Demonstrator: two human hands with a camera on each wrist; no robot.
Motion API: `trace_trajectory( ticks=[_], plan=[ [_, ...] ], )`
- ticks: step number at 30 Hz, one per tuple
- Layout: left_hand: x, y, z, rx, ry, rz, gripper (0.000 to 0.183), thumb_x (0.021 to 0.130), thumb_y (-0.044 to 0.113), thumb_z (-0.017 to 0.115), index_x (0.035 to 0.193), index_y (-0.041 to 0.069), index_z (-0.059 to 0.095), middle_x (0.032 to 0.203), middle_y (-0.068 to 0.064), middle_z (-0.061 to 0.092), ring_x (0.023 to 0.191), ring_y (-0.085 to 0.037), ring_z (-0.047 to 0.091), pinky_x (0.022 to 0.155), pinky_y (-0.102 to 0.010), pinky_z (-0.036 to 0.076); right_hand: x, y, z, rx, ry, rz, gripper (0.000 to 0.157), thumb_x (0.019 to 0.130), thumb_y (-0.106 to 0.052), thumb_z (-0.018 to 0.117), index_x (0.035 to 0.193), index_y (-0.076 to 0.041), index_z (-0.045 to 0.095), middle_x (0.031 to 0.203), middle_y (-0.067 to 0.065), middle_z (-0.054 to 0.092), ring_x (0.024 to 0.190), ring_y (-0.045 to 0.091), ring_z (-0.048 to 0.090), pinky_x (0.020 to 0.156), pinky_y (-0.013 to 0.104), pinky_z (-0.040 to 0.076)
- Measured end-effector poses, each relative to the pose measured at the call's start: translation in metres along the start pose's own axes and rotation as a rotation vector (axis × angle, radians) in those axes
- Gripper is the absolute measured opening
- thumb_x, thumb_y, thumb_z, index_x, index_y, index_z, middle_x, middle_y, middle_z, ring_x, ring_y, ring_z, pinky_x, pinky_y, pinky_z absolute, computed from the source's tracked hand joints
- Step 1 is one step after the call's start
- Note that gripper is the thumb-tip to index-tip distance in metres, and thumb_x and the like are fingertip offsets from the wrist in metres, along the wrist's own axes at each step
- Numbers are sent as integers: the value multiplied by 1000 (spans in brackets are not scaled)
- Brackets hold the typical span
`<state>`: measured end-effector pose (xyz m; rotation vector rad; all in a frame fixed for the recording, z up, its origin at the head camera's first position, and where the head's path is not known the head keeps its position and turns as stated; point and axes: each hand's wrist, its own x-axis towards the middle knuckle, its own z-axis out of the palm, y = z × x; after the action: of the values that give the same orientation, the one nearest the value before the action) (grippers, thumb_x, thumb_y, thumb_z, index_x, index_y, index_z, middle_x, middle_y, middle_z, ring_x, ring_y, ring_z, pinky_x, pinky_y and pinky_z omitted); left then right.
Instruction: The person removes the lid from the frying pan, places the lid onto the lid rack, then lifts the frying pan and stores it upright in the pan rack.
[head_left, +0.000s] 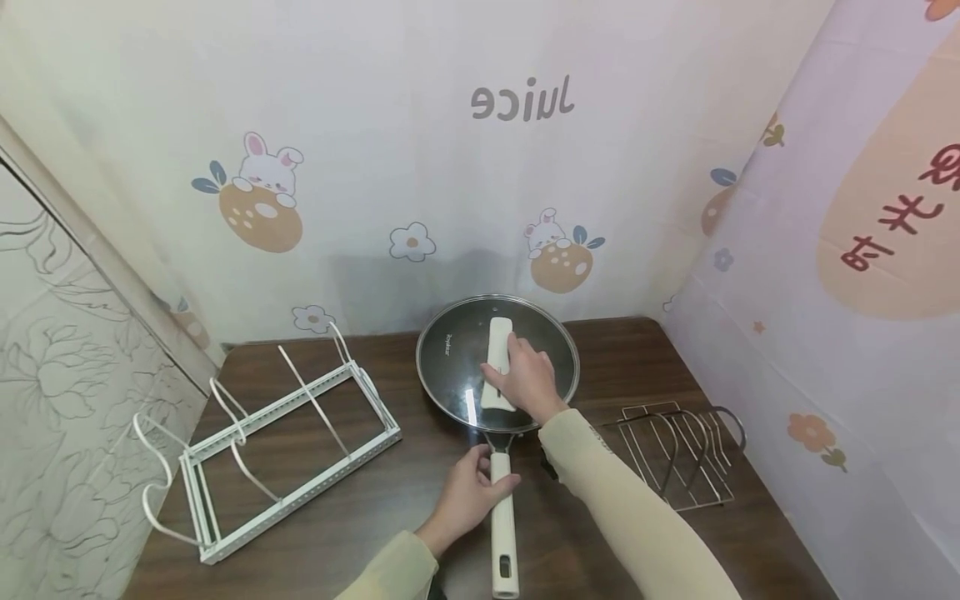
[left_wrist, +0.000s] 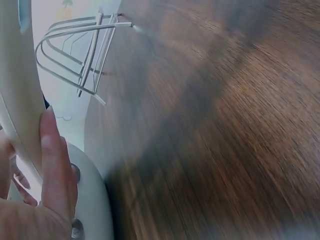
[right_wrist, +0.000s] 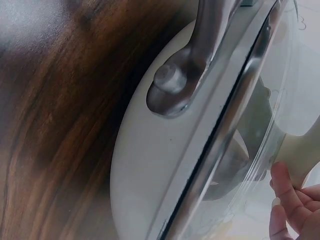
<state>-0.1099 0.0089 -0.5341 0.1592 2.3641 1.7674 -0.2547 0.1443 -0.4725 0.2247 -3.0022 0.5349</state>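
Observation:
A frying pan with a pale body (right_wrist: 140,165) stands on the wooden table, its cream handle (head_left: 504,525) pointing toward me. On top sits a glass lid (head_left: 453,375) with a metal rim and a long cream lid handle (head_left: 498,337). My right hand (head_left: 532,379) grips that lid handle, thumb on its left side and fingers on its right. My left hand (head_left: 465,492) holds the pan handle close to the pan, with the thumb lying across it. In the left wrist view, fingers (left_wrist: 52,170) touch the side of the pan handle.
A white metal rack (head_left: 300,493) with curved wire dividers lies to the left on the table (head_left: 390,521). To the right is a smaller silver wire rack (head_left: 703,450). A printed curtain (head_left: 450,183) hangs behind the table, and another printed sheet (head_left: 780,350) flanks its right side.

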Motion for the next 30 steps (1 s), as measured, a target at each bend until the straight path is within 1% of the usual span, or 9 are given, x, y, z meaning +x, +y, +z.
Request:
trace_trajectory(
  ticks=[6,9,15,21,24,30],
  plan=[
    [-3,-1,-5,-9,-11,-12,71,87,23,82,136,-16,49,97,-11,68,71,-9,61,60,-21,54,0,-8,2,-3,-20,-2,88,95,-54,67,155,4,38,141,22,60,118,33,64,110,49,47],
    [-5,-3,-8,-8,-10,-17,71,87,24,82,136,-16,49,97,-12,68,71,-9,62,60,-21,54,0,-12,3,-13,-15,-8,88,95,-54,68,154,4,40,139,22,62,117,33,64,109,49,47],
    [-9,-7,-17,-3,-3,-30,71,87,24,83,136,-15,50,97,-15,68,69,-10,61,57,-21,53,1,-22,7,-42,0,-50,88,93,-55,68,152,5,42,133,20,65,110,32,66,103,48,49],
    [-11,-9,-26,-1,2,-22,72,86,24,83,137,-14,50,95,-13,68,70,-9,60,58,-21,53,3,-31,8,-48,3,-48,88,93,-55,70,151,5,43,132,20,66,112,32,66,104,48,50],
    [-11,-9,-30,2,9,-25,72,86,25,83,137,-13,50,96,-12,68,70,-7,60,59,-20,53,3,-34,8,-41,3,-54,87,93,-54,70,151,5,44,129,19,66,108,31,66,103,48,50],
    [-13,-8,-33,-3,13,-32,74,86,25,83,138,-14,49,97,-12,67,70,-8,59,58,-20,52,4,-39,10,-37,-2,-68,88,93,-55,70,151,5,43,126,18,66,100,28,64,99,46,51]
  ],
)
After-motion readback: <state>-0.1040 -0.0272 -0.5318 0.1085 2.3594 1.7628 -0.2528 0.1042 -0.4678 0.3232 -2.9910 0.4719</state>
